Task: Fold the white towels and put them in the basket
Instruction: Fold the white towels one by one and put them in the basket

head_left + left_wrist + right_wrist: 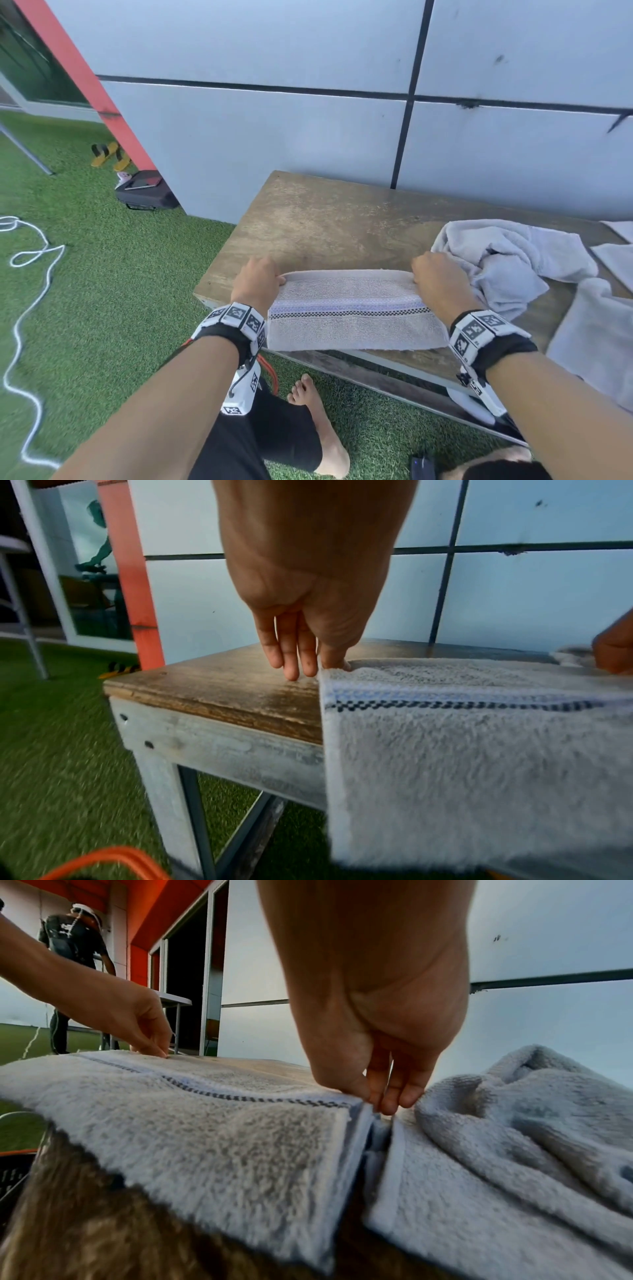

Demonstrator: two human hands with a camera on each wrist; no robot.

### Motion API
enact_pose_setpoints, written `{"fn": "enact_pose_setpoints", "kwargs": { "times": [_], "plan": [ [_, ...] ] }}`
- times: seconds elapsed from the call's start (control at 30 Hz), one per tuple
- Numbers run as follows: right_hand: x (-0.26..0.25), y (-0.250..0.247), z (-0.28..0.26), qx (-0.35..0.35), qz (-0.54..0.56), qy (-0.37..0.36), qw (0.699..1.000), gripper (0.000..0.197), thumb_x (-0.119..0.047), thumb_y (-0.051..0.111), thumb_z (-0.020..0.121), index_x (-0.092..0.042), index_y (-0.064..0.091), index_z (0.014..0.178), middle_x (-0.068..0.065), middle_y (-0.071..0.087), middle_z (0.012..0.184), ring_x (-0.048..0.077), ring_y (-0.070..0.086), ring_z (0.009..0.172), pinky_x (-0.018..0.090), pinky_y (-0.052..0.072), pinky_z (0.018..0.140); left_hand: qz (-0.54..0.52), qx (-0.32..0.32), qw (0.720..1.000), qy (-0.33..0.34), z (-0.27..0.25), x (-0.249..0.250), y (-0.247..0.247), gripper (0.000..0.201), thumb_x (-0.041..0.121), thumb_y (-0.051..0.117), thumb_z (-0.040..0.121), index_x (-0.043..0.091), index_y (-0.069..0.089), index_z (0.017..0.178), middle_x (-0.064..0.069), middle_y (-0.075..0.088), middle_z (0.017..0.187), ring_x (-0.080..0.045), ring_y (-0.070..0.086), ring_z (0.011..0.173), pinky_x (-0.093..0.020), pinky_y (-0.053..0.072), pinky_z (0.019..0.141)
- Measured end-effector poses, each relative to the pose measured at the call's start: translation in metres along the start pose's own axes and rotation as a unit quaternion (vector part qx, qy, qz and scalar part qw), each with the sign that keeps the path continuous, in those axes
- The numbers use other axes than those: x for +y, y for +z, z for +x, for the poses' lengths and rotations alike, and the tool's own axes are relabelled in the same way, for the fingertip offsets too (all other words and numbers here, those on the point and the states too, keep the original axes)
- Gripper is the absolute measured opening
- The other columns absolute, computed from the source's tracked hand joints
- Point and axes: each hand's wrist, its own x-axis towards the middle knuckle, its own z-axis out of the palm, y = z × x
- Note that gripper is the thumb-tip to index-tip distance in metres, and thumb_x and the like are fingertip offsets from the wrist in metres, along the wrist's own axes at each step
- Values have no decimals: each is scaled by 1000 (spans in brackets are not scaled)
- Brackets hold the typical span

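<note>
A white towel point(352, 308) with a dark checked stripe lies folded on the wooden table point(325, 219), its near part hanging over the front edge. My left hand point(270, 281) pinches its far left corner. In the left wrist view the left hand point(329, 666) has its other fingers point(291, 666) straight and touching the wood. My right hand point(419, 277) pinches the far right corner, and in the right wrist view that right hand point(380, 1099) has thumb and fingertips closed on the hem. A dark basket point(13, 1172) with an orange rim shows partly below the table's left end.
A crumpled white towel point(507, 263) lies right beside my right hand. More white cloth point(596, 342) hangs over the table's right front. A panelled wall point(308, 137) backs the table. On the grass lie a white rope point(30, 253), a black bag point(147, 195) and slippers point(106, 154). My bare foot point(315, 411) is below.
</note>
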Motion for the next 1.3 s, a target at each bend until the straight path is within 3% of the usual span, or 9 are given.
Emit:
{"fn": "enact_pose_setpoints", "kwargs": {
  "times": [0.1,0.3,0.5,0.67,0.83,0.93,1.1,1.2,1.3],
  "plan": [
    [12,4,-3,-4,64,13,998,15,0,57,86,-10,64,76,7,64,73,28,65,76,37,55,64,-19,-4,1000,-1,-2,-2,-3,23,23,69,93,5,67,79,-5,66,72,-15,63,61,-29,54,64],
    [20,1,-11,19,73,10,997,21,5,51,87,-6,68,87,15,67,81,30,63,79,36,52,65,-52,12,998,23,-1,-1,-2,23,22,68,93,2,71,81,-3,67,72,-16,64,64,-23,51,64],
    [19,7,-8,8,49,-2,999,19,4,52,88,-9,66,85,11,66,86,29,65,83,33,45,62,-48,-21,998,45,-3,0,8,26,17,62,97,7,68,120,-10,72,101,-7,58,64,-14,45,61],
    [21,10,-9,-5,51,-11,999,27,5,53,85,-15,45,70,5,52,79,28,60,79,33,41,60,-11,-50,997,53,0,-3,4,18,18,62,97,5,70,106,-7,70,95,-15,66,76,-24,53,70],
    [22,-20,1,-7,110,0,994,16,3,51,86,-12,47,81,10,60,92,25,50,78,32,37,61,30,-74,990,116,10,3,-32,21,21,64,95,8,68,111,-6,69,110,-19,64,95,-24,52,83],
    [31,-54,11,40,173,1,984,9,-2,54,91,-11,53,89,11,63,90,28,56,78,34,41,60,30,-27,988,150,23,8,-66,17,23,64,94,8,68,101,-7,70,103,-22,64,91,-33,55,83],
    [49,-98,18,203,285,-28,936,27,-3,60,92,-5,63,119,15,65,107,32,61,97,36,44,90,-43,149,963,222,31,13,-102,11,13,68,88,7,67,97,-8,64,93,-19,50,76,-31,43,73],
    [54,-102,4,269,289,-71,916,24,2,61,89,-3,67,111,14,61,105,29,59,88,33,43,86,-73,216,934,274,14,9,-99,9,8,69,84,7,64,91,-5,58,89,-17,48,74,-27,39,67],
    [59,-75,-18,230,294,-102,922,21,6,64,86,-6,70,102,5,61,95,18,54,75,22,38,76,-77,195,938,278,-8,-6,-74,13,7,73,82,8,63,91,-2,57,90,-16,50,74,-27,39,66]
  ]
}}
